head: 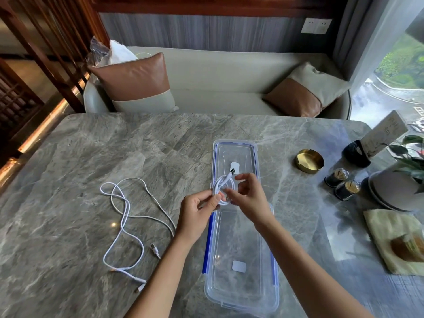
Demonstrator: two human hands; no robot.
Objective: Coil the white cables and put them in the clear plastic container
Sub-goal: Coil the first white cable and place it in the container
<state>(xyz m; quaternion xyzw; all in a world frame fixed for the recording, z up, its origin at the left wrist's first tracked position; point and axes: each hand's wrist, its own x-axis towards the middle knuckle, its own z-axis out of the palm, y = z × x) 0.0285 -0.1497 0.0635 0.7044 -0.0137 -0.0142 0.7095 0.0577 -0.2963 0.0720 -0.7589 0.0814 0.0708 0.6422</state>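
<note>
Two white cables: the coiled cable [223, 188] is held up in your hands, over where the clear container [208, 292] meets its lid [236, 146], and the loose cable [124, 222] sprawls on the table [91, 145] to the left. Your left hand [197, 210] pinches the coil's left edge, your right hand [250, 198] grips its right side, hands close together.

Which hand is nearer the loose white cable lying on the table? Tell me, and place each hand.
Left. The left hand lies just right of the loose cable, gripping the coiled cable. The right hand is farther right, on the coil's other side, above the clear container.
</note>
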